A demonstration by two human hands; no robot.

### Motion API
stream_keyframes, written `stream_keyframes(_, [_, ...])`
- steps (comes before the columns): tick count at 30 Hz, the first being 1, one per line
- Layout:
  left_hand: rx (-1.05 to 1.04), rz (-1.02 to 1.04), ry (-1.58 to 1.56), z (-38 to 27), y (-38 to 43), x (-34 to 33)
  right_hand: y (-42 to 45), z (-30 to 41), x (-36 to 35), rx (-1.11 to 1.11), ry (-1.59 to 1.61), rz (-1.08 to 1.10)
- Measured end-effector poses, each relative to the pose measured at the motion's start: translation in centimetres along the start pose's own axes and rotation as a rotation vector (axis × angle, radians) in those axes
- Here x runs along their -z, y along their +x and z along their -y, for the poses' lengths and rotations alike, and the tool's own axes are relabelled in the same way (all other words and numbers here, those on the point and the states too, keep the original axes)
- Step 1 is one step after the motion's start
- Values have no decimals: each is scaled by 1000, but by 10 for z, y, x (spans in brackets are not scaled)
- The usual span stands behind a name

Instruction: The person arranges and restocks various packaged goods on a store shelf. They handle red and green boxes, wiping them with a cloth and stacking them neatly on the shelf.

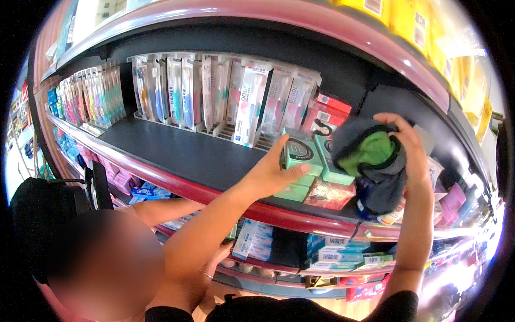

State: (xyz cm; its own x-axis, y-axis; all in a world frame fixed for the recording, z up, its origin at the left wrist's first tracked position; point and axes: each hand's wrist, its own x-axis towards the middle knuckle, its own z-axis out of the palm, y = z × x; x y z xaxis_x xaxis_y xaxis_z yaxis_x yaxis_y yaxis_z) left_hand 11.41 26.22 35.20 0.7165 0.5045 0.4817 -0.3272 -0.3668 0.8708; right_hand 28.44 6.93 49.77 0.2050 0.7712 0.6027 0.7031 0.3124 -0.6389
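My left hand (pixel 271 177) is at a mint-green carton (pixel 302 151), with the thumb spread over its front edge and the index finger along its left side. Whether it bears on the carton cannot be told. The carton sits on another green box (pixel 293 192). A second mint carton (pixel 336 175) leans beside it, next to a red patterned box (pixel 330 194). To the right, my right hand (pixel 406 145) grips a bunched dark grey cloth (pixel 382 185) with a bright green inner side (pixel 372 151), held above the shelf. The cloth partly hides items behind it.
Packaged toothbrushes (pixel 251 104) stand in a rack at the back of the black shelf (pixel 173 145). A red front rail (pixel 277 215) edges it. Toothpaste boxes (pixel 253 239) fill the shelf below. Another person (pixel 40 225) is close on my left, one hand (pixel 219 255) at the lower shelf.
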Motion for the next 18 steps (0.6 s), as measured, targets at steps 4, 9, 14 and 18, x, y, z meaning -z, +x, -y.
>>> stream_keyframes(4, [119,-5,-390,-5,5,-2,1,-79,35,-308,61,217])
stream_keyframes(9, [273,-35,-489,-10,20,-1,-6,-73,-4,-549,567,304])
stream_keyframes(14, [309,39,-544,-2,30,6,-7,-73,0,-560,595,380])
stream_keyframes(18, [316,9,-523,-6,26,2,-19,-58,-6,-419,420,444])
